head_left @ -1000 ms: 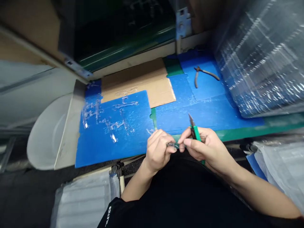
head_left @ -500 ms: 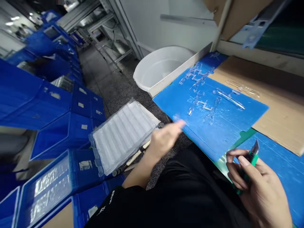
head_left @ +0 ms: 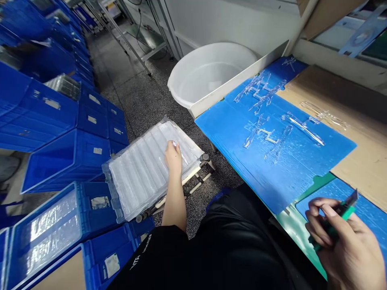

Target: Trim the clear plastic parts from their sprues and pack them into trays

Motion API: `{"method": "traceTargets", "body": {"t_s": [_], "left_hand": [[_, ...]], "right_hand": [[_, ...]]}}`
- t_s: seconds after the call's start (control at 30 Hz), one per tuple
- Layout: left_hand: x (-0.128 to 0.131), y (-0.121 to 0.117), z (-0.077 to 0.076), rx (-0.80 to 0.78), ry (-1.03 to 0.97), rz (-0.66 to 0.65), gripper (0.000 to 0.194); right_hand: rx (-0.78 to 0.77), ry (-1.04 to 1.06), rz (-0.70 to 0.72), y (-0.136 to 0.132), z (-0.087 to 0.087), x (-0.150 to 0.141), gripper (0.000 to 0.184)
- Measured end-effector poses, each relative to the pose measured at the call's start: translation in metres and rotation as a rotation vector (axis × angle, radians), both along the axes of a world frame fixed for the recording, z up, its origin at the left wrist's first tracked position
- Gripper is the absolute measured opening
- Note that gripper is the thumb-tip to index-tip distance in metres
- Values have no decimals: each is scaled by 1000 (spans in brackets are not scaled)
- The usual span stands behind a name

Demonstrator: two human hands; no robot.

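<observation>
My left hand (head_left: 173,160) is over the ribbed translucent tray (head_left: 136,173), its fingers closed on a small clear plastic part (head_left: 174,143) that they mostly cover. Whether that part touches the tray I cannot tell. My right hand (head_left: 344,237) grips a green and black utility knife (head_left: 347,211), blade out and pointing up, beside the right part of the bench. Clear plastic pieces with branching frames (head_left: 267,136) lie on the blue sheet (head_left: 229,141), and a long clear piece (head_left: 305,129) rests there too.
Behind the tray stands a big white tub (head_left: 181,76), next to the bench's raised white edge (head_left: 238,82). Blue crates (head_left: 93,193) are stacked along the left. Cardboard (head_left: 363,145) covers the bench's back, with another clear piece (head_left: 325,114) on it.
My left hand has moved left from the bench's edge to above the tray, carrying the clear part. My right hand still holds the knife, and the view has shifted slightly.
</observation>
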State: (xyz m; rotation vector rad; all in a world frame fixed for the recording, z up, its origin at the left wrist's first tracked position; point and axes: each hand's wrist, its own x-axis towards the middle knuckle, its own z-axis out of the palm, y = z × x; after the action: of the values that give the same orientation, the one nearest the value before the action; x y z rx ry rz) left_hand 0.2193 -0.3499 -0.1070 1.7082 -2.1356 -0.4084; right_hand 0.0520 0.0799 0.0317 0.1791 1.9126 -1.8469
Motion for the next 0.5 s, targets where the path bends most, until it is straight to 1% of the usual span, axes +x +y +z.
{"method": "traceTargets", "body": {"t_s": [0.1,0.13,0.2,0.27,0.33,0.4,0.43,0.47,0.5], "left_hand": [[-10,4,-9,-74,-74,102,37],[-12,4,-12,-89,-90,118,36],[-15,4,-14,-99,-107,105,34],[-16,7,-11,-104,-109,66,31],[-14,13,-4,-120,-97,40,31],[-14,20,9,-147,-70,7,33],[-15,23,16,-161,-51,-21,35],[-18,27,24,-176,-30,-59,38],[-23,31,32,-189,-8,-105,40]], "right_hand": [[36,51,12,6,-4,-1,16],[47,65,13,8,-5,-1,15],[44,54,-7,13,-5,0,14],[0,5,-29,18,-5,0,14],[-66,-16,-39,26,-5,-1,18],[-82,14,-28,41,-7,-4,27],[-51,48,-25,52,-10,-5,32],[14,94,-34,64,-13,-7,36],[116,149,-44,77,-17,-8,39]]}}
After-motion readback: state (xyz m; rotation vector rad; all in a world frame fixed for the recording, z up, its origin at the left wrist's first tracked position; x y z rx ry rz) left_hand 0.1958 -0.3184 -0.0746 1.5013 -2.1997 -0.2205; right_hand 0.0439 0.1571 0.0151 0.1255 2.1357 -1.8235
